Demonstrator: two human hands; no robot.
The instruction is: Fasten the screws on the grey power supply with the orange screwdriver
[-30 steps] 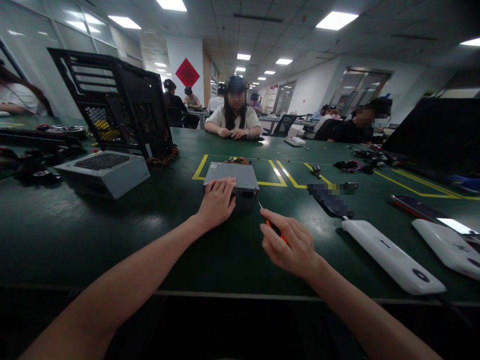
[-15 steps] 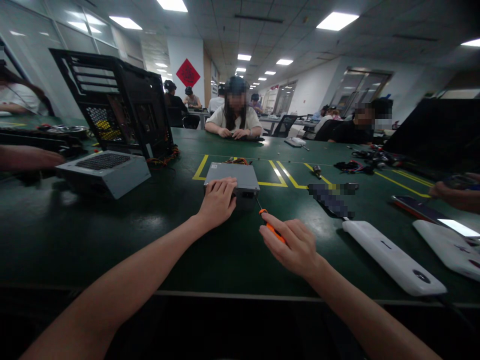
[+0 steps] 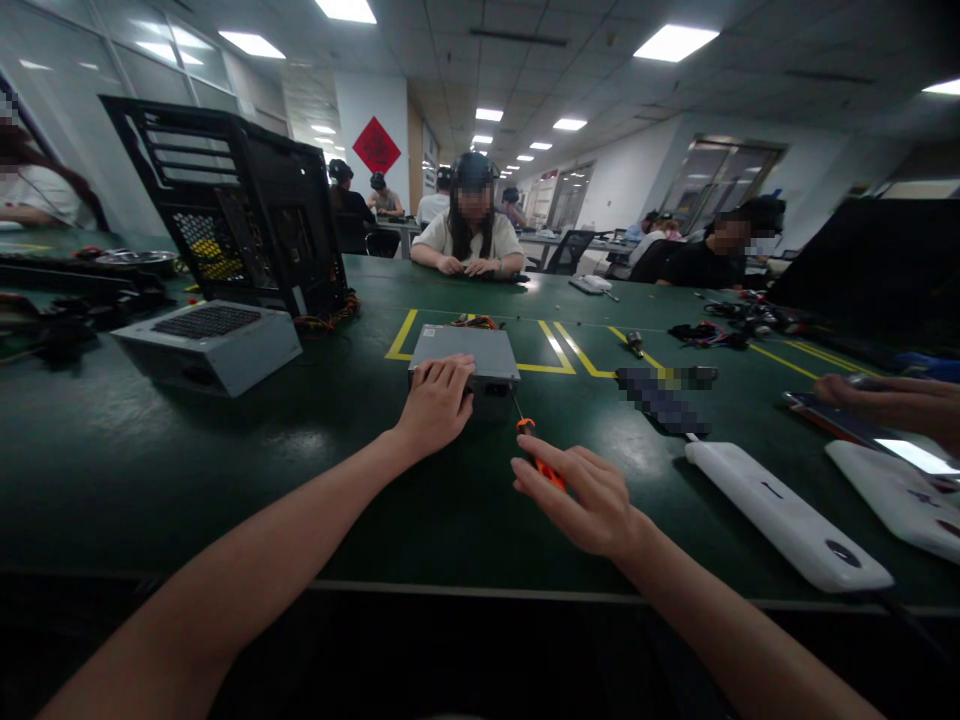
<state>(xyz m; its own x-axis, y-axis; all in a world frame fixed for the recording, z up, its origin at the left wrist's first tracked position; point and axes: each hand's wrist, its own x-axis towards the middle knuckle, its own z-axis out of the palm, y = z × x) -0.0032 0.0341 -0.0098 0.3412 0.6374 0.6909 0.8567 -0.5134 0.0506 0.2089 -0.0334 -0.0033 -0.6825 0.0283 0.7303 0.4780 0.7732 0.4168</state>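
A small grey metal power supply box (image 3: 480,352) lies on the green table (image 3: 337,470) inside a yellow-taped outline. My left hand (image 3: 437,402) rests flat on its near left corner, holding it down. My right hand (image 3: 583,497) holds an orange-handled screwdriver (image 3: 538,455) between its fingers. The thin shaft points up and left toward the box's near right corner.
A black open computer case (image 3: 240,205) and a second grey power supply (image 3: 210,345) stand at left. Two white power banks (image 3: 784,512) and a phone (image 3: 840,420) lie at right, where another person's hand (image 3: 892,400) reaches in. Other people sit across the table.
My right hand has turned the screwdriver and shifted slightly left, showing more of the orange handle. Another person's hand has reached further in from the right edge.
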